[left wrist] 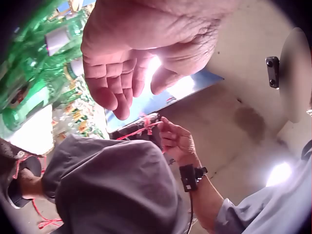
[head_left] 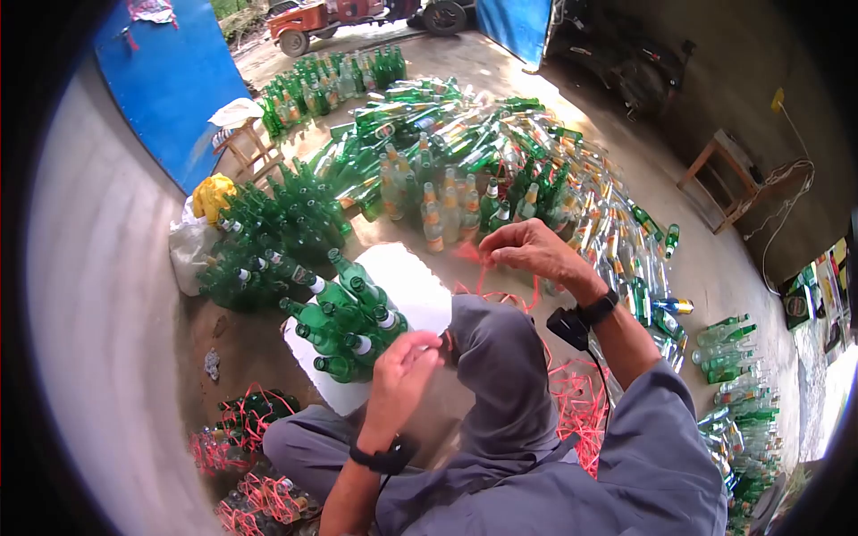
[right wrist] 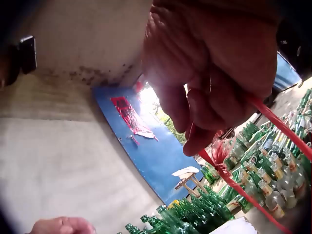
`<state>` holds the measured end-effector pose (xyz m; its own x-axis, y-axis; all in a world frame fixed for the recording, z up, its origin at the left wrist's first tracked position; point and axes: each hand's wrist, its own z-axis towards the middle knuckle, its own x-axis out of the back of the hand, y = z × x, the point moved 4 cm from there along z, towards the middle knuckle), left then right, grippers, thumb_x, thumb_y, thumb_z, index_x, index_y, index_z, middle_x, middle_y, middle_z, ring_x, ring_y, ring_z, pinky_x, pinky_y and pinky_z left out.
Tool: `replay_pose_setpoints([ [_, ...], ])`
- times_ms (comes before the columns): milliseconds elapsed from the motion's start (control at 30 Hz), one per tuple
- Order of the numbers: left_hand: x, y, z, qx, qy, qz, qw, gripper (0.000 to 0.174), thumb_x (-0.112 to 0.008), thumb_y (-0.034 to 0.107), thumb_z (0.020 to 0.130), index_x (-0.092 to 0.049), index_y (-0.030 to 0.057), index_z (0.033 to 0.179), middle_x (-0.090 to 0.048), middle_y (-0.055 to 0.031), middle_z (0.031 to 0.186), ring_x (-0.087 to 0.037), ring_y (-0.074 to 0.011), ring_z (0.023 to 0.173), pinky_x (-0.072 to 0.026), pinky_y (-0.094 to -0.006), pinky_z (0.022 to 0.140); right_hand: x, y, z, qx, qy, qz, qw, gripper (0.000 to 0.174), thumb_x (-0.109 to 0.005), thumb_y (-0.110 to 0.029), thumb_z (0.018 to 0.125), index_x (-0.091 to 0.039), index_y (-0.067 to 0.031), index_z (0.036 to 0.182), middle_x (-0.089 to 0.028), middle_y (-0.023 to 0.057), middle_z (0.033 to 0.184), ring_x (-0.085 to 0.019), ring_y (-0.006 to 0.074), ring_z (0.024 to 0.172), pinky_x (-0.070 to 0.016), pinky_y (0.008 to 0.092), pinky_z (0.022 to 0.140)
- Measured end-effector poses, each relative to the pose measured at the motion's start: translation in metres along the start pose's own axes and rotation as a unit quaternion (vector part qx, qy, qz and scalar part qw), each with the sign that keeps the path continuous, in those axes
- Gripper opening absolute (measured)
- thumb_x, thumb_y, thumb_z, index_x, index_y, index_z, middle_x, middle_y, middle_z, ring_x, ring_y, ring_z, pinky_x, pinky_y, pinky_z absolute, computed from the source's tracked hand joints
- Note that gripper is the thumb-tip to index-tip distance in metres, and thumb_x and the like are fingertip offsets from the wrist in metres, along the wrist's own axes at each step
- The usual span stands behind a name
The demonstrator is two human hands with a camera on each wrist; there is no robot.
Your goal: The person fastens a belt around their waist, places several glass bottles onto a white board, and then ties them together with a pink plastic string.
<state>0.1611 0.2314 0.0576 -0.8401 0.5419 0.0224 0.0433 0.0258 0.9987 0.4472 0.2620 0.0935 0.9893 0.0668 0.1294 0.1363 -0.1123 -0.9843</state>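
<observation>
Evidently, right hand pinches red string, raised, apparently to keep string clear of knee. Left hand slack, fingers loosely bent, gripping nothing, beside green bottles. Bottles stand packed on white board, presumably bracing one another.

Pale wall left, darker wall right, dull floor. 2 blue door panels, bright daylight and red vehicle beyond. 2 wooden stools, 1 near each side; white cable hanging right.
</observation>
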Motion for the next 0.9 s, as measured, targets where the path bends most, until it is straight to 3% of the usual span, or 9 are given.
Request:
replay_pose_setpoints([
  [200,-0.009,0.004,0.02,0.011,0.013,-0.062,0.998,0.041,-0.061,0.012,0.093,-0.054,-0.0041,0.131,-0.066,-0.0119,0.118,-0.066,-0.0145,0.089,-0.0505,-0.0268,0.072,-0.021,-0.025,0.0,-0.032,0.011,-0.033,0.999,0.029,-0.066,-0.013,0.091,-0.069,0.0046,0.115,-0.073,0.0043,0.099,-0.066,0.0093,0.091,-0.0519,0.0245,0.083],
  [367,-0.029,0.016,0.046,-0.013,-0.024,-0.08,0.996,0.057,-0.064,0.015,0.092,-0.044,-0.0004,0.143,-0.06,-0.0119,0.129,-0.067,-0.014,0.09,-0.0498,-0.0264,0.074,-0.038,-0.038,-0.008,0.016,-0.112,0.0,0.994,0.027,-0.064,-0.01,0.092,-0.068,0.0052,0.115,-0.073,0.0067,0.104,-0.066,0.0103,0.093,-0.0523,0.0258,0.087],
  [500,-0.047,-0.011,0.07,-0.001,-0.065,-0.108,0.992,0.049,-0.065,0.017,0.093,-0.049,-0.0004,0.136,-0.068,-0.0076,0.111,-0.067,-0.0132,0.093,-0.0508,-0.0267,0.075,-0.043,-0.043,-0.004,0.034,-0.117,0.035,0.992,0.026,-0.063,-0.008,0.089,-0.07,0.005,0.111,-0.074,0.0062,0.098,-0.067,0.01,0.088,-0.0534,0.0256,0.083],
  [533,-0.049,-0.015,0.071,0.006,-0.074,-0.088,0.993,0.035,-0.063,0.016,0.094,-0.059,-0.0018,0.124,-0.07,-0.0059,0.098,-0.067,-0.0115,0.085,-0.0512,-0.0259,0.071,-0.043,-0.045,-0.005,0.028,-0.12,0.039,0.992,0.026,-0.063,-0.008,0.089,-0.07,0.005,0.111,-0.074,0.0062,0.098,-0.067,0.01,0.088,-0.0534,0.0256,0.083],
  [600,-0.048,-0.019,0.064,0.036,-0.074,-0.083,0.993,0.028,-0.062,0.015,0.094,-0.062,-0.0026,0.116,-0.069,-0.0049,0.091,-0.065,-0.0104,0.078,-0.0506,-0.0254,0.068,-0.036,-0.053,-0.008,0.038,-0.063,0.045,0.996,0.024,-0.063,-0.002,0.091,-0.07,0.0038,0.113,-0.074,0.0072,0.097,-0.065,0.0068,0.082,-0.0513,0.0222,0.075],
  [633,-0.048,-0.021,0.061,0.058,-0.077,-0.077,0.992,0.023,-0.061,0.014,0.094,-0.066,-0.0033,0.109,-0.069,-0.0039,0.084,-0.063,-0.0094,0.072,-0.05,-0.0248,0.065,-0.028,-0.052,-0.007,0.025,-0.036,0.06,0.997,0.023,-0.063,-0.001,0.09,-0.071,0.0018,0.112,-0.074,0.0063,0.095,-0.053,0.0021,0.065,-0.041,0.0185,0.058],
  [700,-0.038,-0.033,0.053,0.065,-0.061,-0.023,0.996,0.021,-0.06,0.014,0.094,-0.067,-0.0036,0.104,-0.068,-0.0036,0.082,-0.06,-0.0087,0.067,-0.049,-0.025,0.062,-0.011,-0.045,-0.005,0.018,-0.005,0.064,0.998,0.023,-0.065,-0.005,0.091,-0.072,0.002,0.111,-0.074,0.0047,0.095,-0.059,0.004,0.075,-0.0471,0.0207,0.067],
  [733,-0.03,-0.04,0.049,0.066,-0.043,0.031,0.996,0.02,-0.06,0.013,0.094,-0.068,-0.0039,0.1,-0.067,-0.0032,0.08,-0.057,-0.008,0.061,-0.048,-0.0251,0.058,-0.004,-0.04,-0.003,0.028,0.013,0.104,0.994,0.024,-0.065,-0.005,0.091,-0.071,0.0005,0.113,-0.074,0.0038,0.095,-0.049,0.0014,0.064,-0.037,0.018,0.055],
  [900,0.004,-0.071,0.019,0.069,-0.038,0.123,0.989,0.021,-0.06,0.014,0.092,-0.069,-0.0034,0.099,-0.066,-0.0037,0.076,-0.055,-0.0079,0.056,-0.0453,-0.0255,0.053,0.034,-0.017,0.009,0.05,0.074,0.245,0.965,0.024,-0.063,-0.004,0.093,-0.067,0.0001,0.116,-0.072,0.0048,0.094,-0.04,0.0017,0.057,-0.0292,0.017,0.048],
])
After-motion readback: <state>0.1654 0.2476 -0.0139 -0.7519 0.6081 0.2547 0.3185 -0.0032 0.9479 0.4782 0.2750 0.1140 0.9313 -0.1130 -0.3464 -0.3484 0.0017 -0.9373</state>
